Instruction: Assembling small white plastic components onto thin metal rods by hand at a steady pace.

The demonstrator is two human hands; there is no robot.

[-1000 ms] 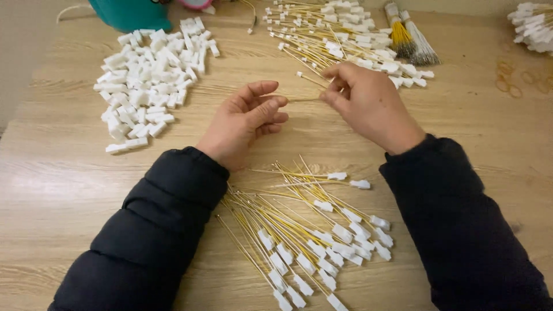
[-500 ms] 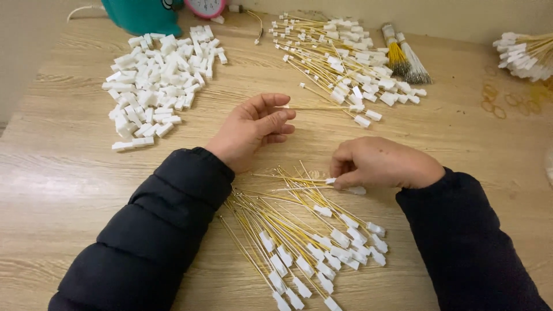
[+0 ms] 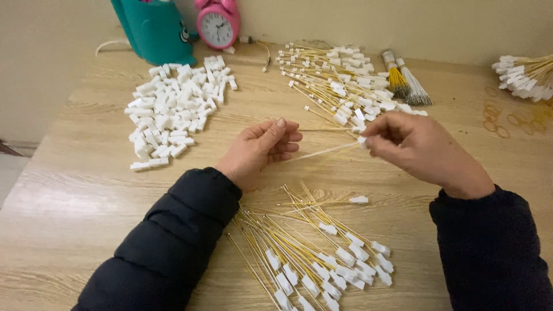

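Your right hand pinches one thin yellow wire with a small white plastic connector at its end, the fingers closed narrow on the connector end. The wire runs from there toward eight o'clock, low over the light wooden table, and its bare tip reaches your left hand. That hand lies palm inward with its fingers loosely curled and half open; whether they grip the wire's tip you cannot tell from here.

At six o'clock from your hands, between your two dark padded sleeves, lies a fanned bundle of yellow wires with white connectors fitted, the connector ends pointing to five o'clock. One more capped wire lies across the top of that bundle.

At ten o'clock sits a loose heap of small white plastic connector housings. At one o'clock lies a second spread of yellow wires with white ends, and just beside it two tied bunches of bare wires, one yellow and one grey. At eleven o'clock a teal container and a pink round alarm clock stand against the wall. At two o'clock another bundle of capped wires lies at the table's edge, with a few thin rubber bands near it.
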